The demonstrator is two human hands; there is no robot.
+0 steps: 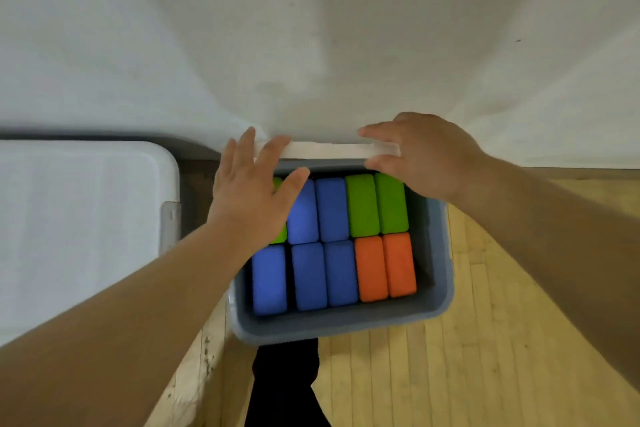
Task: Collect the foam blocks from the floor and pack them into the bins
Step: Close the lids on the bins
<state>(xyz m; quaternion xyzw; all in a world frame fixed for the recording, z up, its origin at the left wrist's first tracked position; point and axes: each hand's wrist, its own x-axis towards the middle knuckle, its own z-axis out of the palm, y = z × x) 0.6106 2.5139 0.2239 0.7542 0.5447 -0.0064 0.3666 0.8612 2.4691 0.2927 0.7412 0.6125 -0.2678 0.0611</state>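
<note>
Seemingly near done: the bin (pixel 346 326) at the floor's (pixel 485 340) far edge is packed with foam blocks (pixel 332 211), none loose in view. The left hand (pixel 249 198) lies flat-fingered on a white strip (pixel 329 150); the right hand (pixel 426 156) pinches it.

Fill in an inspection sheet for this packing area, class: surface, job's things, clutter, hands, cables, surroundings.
Surface: pale wooden plank floor.
Job's things: grey plastic bin holding blue rectangular foam blocks, green blocks and orange blocks, upright in two rows.
Clutter: nothing seen.
Hands: left hand flat, fingers straight, over the bin's far left corner; right hand pinches a white strip at the far rim.
Cables: nothing seen.
Surroundings: white wall; white lidded container at left; dark trouser leg below.
</note>
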